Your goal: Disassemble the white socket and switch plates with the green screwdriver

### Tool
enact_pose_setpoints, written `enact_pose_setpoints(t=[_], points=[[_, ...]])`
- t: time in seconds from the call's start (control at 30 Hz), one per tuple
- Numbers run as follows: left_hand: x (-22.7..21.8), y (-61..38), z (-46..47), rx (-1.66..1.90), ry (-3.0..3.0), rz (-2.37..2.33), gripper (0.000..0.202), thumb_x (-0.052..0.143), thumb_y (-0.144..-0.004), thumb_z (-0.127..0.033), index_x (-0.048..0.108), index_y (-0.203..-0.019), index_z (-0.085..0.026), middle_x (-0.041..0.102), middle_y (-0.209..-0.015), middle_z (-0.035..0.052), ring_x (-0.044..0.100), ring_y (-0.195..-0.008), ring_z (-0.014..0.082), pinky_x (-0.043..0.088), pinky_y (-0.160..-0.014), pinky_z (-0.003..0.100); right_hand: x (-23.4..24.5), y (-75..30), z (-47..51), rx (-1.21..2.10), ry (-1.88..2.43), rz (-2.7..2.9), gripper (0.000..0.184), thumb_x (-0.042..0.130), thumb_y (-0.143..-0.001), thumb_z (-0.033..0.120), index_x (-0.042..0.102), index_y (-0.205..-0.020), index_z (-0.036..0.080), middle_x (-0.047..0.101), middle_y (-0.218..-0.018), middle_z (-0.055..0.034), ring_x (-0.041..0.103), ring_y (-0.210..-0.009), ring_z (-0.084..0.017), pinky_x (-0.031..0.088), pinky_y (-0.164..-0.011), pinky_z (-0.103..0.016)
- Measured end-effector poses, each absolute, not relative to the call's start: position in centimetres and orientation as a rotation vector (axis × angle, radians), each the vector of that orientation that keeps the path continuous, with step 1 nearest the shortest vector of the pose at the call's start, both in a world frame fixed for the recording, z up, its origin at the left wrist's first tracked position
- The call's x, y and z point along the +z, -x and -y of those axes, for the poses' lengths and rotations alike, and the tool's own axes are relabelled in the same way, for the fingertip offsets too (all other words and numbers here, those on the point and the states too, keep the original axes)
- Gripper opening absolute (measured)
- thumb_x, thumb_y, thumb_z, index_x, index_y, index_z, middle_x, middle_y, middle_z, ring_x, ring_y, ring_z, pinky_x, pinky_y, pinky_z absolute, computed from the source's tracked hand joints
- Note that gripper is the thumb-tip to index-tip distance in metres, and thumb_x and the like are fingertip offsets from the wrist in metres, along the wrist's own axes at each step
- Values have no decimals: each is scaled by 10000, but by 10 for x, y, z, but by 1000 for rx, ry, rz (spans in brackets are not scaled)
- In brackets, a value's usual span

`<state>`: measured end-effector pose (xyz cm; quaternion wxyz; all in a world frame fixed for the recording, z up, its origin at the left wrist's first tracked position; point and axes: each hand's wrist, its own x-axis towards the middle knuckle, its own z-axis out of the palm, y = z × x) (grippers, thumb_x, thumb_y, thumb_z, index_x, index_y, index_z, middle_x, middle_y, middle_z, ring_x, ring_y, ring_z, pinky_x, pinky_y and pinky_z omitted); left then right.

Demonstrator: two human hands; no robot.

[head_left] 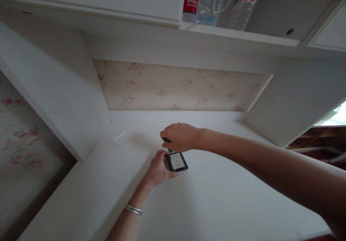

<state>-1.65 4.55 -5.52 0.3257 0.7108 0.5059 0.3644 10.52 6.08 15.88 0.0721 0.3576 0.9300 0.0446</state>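
Note:
A small wall socket with a white face and dark frame lies on the white desk. My left hand grips its left edge, fingers curled round it. My right hand is closed in a fist just above the socket, around a green-handled tool, likely a screwdriver, whose tip points down at the socket's upper left corner. Most of the tool is hidden in the fist. A silver bangle sits on my left wrist.
A flat white plate lies on the desk at the back left. Floral wallpaper backs the alcove. Water bottles stand on the shelf above. White side panels close in the desk on both sides.

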Motion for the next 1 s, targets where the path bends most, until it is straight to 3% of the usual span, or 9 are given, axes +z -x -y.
enact_pose_setpoints(t=[0.1, 0.33, 0.5, 0.73, 0.87, 1.0], points=[[-56, 17, -46, 997, -1929, -1299, 766, 841, -429, -284, 449, -1080, -197, 472, -1098, 60, 519, -1006, 245, 422, -874, 360, 165, -108, -58, 147, -1098, -2874, 155, 489, -772, 221, 616, -851, 182, 650, -837, -61, 595, -763, -198, 391, -604, -265], [-52, 17, -42, 1012, -1923, -1300, 721, 818, -460, -261, 448, -1071, -166, 468, -1098, 65, 492, -1033, 226, 396, -910, 342, 174, -161, -51, -127, -1827, -3169, 129, 514, -776, 255, 628, -796, 198, 637, -726, 0, 571, -652, -131, 376, -573, -220], [-45, 17, -39, 1057, -1921, -1300, 710, 804, -469, -235, 451, -1082, -170, 471, -1126, 78, 458, -1090, 249, 364, -955, 376, 119, -221, -54, -1061, -2519, -2928, 229, 555, -762, 364, 629, -829, 158, 562, -519, 8, 515, -435, -130, 387, -417, -228], [-37, 17, -32, 1050, -1843, -1315, 765, 793, -492, -259, 440, -1167, -181, 500, -1157, 89, 470, -1100, 269, 362, -959, 398, 28, -271, -48, -2256, -2957, -2468, 255, 705, -658, 359, 616, -765, 146, 581, -606, -10, 503, -441, -103, 373, -371, -200], [-25, 15, -21, 1020, -1877, -1261, 802, 793, -493, -294, 416, -1195, -198, 495, -1185, 90, 467, -1103, 280, 367, -962, 404, -14, -277, -42, -2503, -3102, -2170, 251, 708, -681, 362, 612, -779, 152, 614, -732, -30, 512, -448, -95, 365, -361, -196], [-10, 13, -10, 947, -1902, -1210, 843, 795, -488, -335, 394, -1221, -225, 483, -1204, 81, 465, -1094, 288, 383, -955, 406, -46, -276, -41, -2519, -3248, -1972, 227, 704, -703, 357, 612, -784, 166, 598, -698, -5, 493, -441, -95, 360, -365, -199]])
